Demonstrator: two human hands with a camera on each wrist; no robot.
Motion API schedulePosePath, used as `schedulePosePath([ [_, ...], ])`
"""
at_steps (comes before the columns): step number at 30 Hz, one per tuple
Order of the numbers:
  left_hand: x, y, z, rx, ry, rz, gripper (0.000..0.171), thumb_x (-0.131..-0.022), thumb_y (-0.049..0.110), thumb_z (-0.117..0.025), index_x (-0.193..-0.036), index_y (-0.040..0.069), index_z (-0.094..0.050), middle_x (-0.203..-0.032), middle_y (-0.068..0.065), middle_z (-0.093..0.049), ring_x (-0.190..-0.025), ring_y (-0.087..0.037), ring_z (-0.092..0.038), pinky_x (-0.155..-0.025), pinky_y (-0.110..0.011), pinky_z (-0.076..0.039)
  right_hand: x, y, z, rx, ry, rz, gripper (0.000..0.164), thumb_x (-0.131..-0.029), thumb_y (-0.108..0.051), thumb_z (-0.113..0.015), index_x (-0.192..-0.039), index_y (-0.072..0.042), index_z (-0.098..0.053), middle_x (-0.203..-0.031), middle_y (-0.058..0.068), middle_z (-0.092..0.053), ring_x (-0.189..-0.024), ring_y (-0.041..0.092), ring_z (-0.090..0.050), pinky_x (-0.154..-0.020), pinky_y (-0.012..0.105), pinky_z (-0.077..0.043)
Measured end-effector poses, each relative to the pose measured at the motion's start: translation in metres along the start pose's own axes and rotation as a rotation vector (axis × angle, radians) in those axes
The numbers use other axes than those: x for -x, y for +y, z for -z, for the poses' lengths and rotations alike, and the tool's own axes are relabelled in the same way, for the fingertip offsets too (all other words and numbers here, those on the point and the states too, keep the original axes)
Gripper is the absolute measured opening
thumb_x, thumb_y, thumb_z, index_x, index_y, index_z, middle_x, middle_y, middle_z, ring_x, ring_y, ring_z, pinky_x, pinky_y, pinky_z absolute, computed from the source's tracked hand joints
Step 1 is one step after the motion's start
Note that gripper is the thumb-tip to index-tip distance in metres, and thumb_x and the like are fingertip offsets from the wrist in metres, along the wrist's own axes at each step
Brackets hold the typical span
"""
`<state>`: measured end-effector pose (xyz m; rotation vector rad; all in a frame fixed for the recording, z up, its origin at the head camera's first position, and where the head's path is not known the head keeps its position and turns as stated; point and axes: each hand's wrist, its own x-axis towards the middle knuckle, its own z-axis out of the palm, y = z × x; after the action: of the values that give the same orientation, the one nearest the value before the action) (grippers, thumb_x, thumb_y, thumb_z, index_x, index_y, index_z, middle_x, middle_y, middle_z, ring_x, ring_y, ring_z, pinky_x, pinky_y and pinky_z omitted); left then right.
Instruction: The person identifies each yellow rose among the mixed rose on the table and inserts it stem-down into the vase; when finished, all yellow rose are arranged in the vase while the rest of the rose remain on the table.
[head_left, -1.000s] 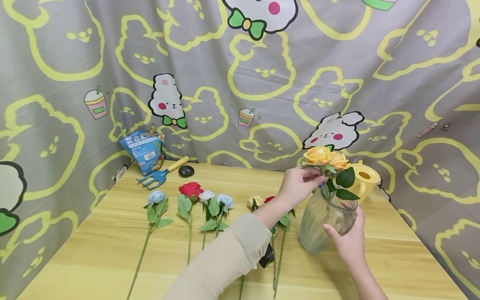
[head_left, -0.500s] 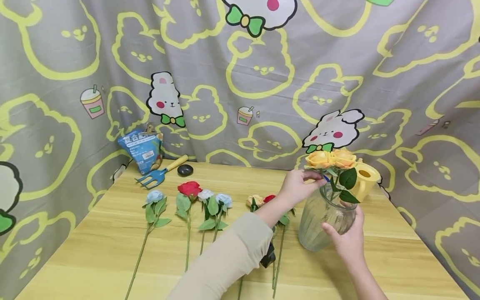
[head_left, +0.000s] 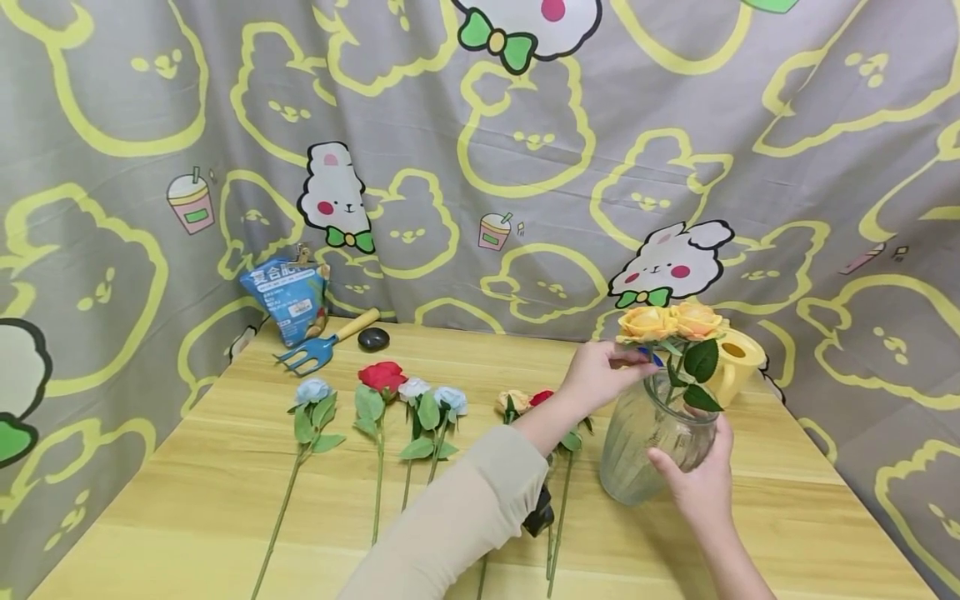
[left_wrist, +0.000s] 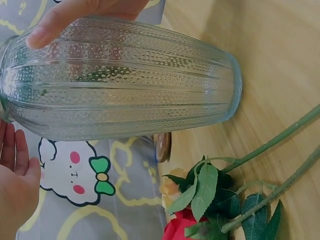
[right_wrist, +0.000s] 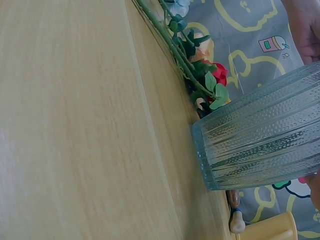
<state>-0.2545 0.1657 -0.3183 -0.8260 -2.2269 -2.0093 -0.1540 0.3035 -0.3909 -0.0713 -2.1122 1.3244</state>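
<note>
At the right of the table stands a ribbed clear glass vase (head_left: pixel 633 454), slightly tilted. My right hand (head_left: pixel 701 483) grips its right side, thumb across the front. Two yellow-orange roses (head_left: pixel 671 323) with dark green leaves rise from the vase's mouth. My left hand (head_left: pixel 596 375) pinches a rose stem just above the rim, beside a small blue piece (head_left: pixel 651 358). The fingertips' contact is partly hidden. In the left wrist view, the right thumb lies along the vase (left_wrist: pixel 125 90), and the left hand (left_wrist: pixel 17 185) is near its neck.
A yellow watering can (head_left: pixel 738 358) stands behind the vase. Artificial flowers lie in front, including a red rose (head_left: pixel 382 377) and blue rose (head_left: pixel 312 392). A blue hand fork (head_left: pixel 311 357), black stone-like object (head_left: pixel 372 338) and blue bag (head_left: pixel 288 300) sit at the back left.
The yellow-orange roses have shifted slightly right and down, with the left hand following a little. The right hand keeps its grip on the vase.
</note>
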Motion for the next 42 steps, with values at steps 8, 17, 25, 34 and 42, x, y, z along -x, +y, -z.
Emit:
schedulePosePath([
  [8, 0.008, -0.010, 0.029, -0.085, -0.042, 0.082, 0.014, -0.078, 0.024, -0.071, -0.085, 0.013, -0.073, -0.077, 0.010, -0.066, -0.068, 0.001, -0.059, -0.062, -0.017, -0.047, 0.000, 0.002, -0.001, -0.015, -0.013, 0.007, 0.090, -0.062, -0.002, -0.078, -0.136, -0.020, -0.029, -0.127, 0.000, -0.042, -0.111, 0.008, -0.039, -0.093, 0.018, -0.029],
  [17, 0.021, -0.020, 0.094, -0.275, -0.045, 0.146, 0.016, -0.082, 0.027, -0.067, -0.089, 0.013, -0.072, -0.083, 0.006, -0.066, -0.076, -0.004, -0.058, -0.067, -0.020, -0.046, -0.001, 0.001, 0.000, -0.008, -0.011, -0.009, 0.088, -0.065, -0.001, -0.077, -0.136, -0.022, -0.029, -0.127, 0.007, -0.042, -0.111, 0.008, -0.039, -0.093, 0.016, -0.029],
  [25, 0.055, -0.046, 0.131, -0.393, -0.072, 0.284, 0.012, -0.084, 0.025, -0.065, -0.088, 0.015, -0.071, -0.085, 0.005, -0.065, -0.079, -0.009, -0.057, -0.068, -0.026, -0.046, 0.000, 0.001, 0.000, -0.002, -0.012, -0.022, 0.088, -0.066, -0.003, -0.077, -0.136, -0.023, -0.028, -0.129, 0.011, -0.041, -0.111, 0.008, -0.039, -0.094, 0.016, -0.028],
  [34, 0.072, -0.078, 0.123, -0.495, -0.008, 0.341, 0.009, -0.081, 0.012, -0.066, -0.075, 0.008, -0.070, -0.077, 0.002, -0.065, -0.072, -0.012, -0.057, -0.063, -0.026, -0.044, 0.001, 0.001, 0.002, 0.011, -0.019, -0.082, 0.091, -0.067, -0.006, -0.078, -0.138, -0.026, -0.025, -0.130, 0.009, -0.039, -0.114, 0.012, -0.037, -0.101, 0.028, -0.026],
  [42, 0.078, -0.095, 0.114, -0.650, -0.038, 0.359, 0.031, -0.077, 0.025, -0.072, -0.053, 0.008, -0.061, -0.047, 0.004, -0.054, -0.042, -0.008, -0.041, -0.045, -0.023, -0.037, 0.001, 0.000, 0.001, 0.013, -0.014, -0.080, 0.091, -0.067, -0.006, -0.078, -0.138, -0.026, -0.025, -0.129, 0.008, -0.040, -0.112, 0.011, -0.038, -0.097, 0.022, -0.027],
])
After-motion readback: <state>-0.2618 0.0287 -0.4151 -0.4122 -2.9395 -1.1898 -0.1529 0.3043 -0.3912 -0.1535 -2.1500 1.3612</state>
